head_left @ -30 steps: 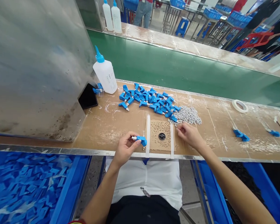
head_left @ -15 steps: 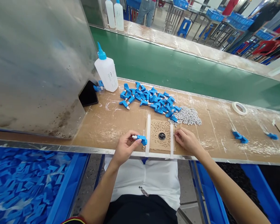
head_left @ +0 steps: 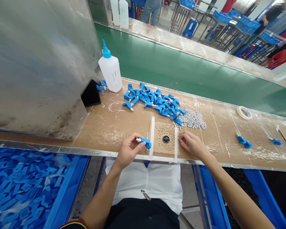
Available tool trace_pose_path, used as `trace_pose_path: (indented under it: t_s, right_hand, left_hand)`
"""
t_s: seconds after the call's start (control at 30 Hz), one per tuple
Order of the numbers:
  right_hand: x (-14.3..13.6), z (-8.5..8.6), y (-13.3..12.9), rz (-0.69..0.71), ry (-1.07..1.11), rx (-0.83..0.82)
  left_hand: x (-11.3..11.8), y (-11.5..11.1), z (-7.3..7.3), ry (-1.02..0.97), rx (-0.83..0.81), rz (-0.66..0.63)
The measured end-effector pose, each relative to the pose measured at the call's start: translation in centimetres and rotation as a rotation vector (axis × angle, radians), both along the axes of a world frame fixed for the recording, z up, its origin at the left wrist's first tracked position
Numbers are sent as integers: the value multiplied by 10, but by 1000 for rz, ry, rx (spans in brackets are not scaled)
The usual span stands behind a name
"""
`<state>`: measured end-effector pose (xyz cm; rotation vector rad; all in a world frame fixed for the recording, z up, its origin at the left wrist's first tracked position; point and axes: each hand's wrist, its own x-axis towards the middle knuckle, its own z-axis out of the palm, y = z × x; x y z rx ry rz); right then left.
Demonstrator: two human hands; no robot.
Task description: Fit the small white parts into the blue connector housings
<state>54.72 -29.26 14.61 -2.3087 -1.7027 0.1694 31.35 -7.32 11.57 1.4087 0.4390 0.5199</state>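
Observation:
My left hand (head_left: 130, 149) pinches a blue plastic part (head_left: 146, 142) with a whitish tip, just left of a cardboard pad (head_left: 158, 148) held by white tape strips. On the pad sits a small round black dish (head_left: 166, 139). At the pad's right edge, my right hand (head_left: 189, 143) has thumb and fingers pressed together; whatever is between them is too small to make out. Beyond the pad lies a pile of blue parts (head_left: 158, 101), touching a heap of small grey pieces (head_left: 194, 119).
A white bottle (head_left: 112, 74) with a blue nozzle stands by a metal panel (head_left: 43, 63). A black phone-like object (head_left: 91, 93) leans there. A tape roll (head_left: 244, 112) and loose blue parts (head_left: 244, 142) lie right. Blue bins (head_left: 69, 187) flank my lap.
The camera view has shifted slightly. Both hands keep nearly the same place and grip beside the pad.

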Motion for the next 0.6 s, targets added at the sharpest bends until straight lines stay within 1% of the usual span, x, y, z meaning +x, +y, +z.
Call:
trace_pose_path:
  t_s: [0.37,0.47,0.6]
  right_hand:
    - [1,3,1,-27,75,-9]
    - [-2,11,6,-29,111,1]
    - [-12,26,24,39,123,-40]
  left_hand:
    - [0,0,2,2,7,11]
    - [0,0,1,1,17,17]
    - [0,0,-2,9,43,12]
